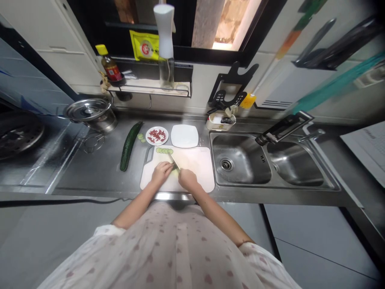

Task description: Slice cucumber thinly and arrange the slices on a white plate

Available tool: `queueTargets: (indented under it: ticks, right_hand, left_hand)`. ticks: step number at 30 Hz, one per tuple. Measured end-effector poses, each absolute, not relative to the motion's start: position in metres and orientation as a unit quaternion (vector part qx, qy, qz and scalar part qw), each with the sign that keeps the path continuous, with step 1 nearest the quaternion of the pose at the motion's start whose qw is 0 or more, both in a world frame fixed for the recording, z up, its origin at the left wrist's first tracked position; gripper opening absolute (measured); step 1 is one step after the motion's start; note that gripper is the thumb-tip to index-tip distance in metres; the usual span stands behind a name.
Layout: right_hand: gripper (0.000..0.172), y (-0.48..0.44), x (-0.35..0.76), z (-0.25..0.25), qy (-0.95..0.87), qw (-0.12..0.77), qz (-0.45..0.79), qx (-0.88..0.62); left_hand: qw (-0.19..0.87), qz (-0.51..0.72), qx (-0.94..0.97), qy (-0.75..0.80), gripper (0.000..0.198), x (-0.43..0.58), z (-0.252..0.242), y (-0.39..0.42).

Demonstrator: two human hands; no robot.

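On the white board [203, 168], the left hand [161, 172] pins what seems cucumber [174, 165], left of the knife [175, 161] the right hand [188, 180] grips.

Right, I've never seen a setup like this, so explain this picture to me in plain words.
There's no machine here: a person works with two bare hands. The one picture comes from a camera worn on the head, looking forward and down. The right hand holds a knife over a white cutting board. The left hand is at a dark green piece beside the blade; its exact grip is too small to make out. Pale green slices lie near the board's far edge. Beyond are a plate of red pieces and a white square dish. A long cucumber lies left of the board.
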State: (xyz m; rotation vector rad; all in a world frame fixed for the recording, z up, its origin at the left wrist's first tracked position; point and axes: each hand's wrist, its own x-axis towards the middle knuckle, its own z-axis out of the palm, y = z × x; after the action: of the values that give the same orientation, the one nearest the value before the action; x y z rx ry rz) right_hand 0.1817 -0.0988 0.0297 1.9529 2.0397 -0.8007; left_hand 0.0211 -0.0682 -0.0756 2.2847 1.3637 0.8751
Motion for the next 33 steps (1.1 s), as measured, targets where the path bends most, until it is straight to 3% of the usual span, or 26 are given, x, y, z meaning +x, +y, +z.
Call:
queueTargets:
  ticks: [33]
  right_hand:
    - [0.032, -0.092, 0.18, 0.022, 0.698, 0.088, -0.274, 0.656]
  left_hand:
    - [0.167, 0.304, 0.805, 0.482, 0.025, 0.021, -0.078, -0.067]
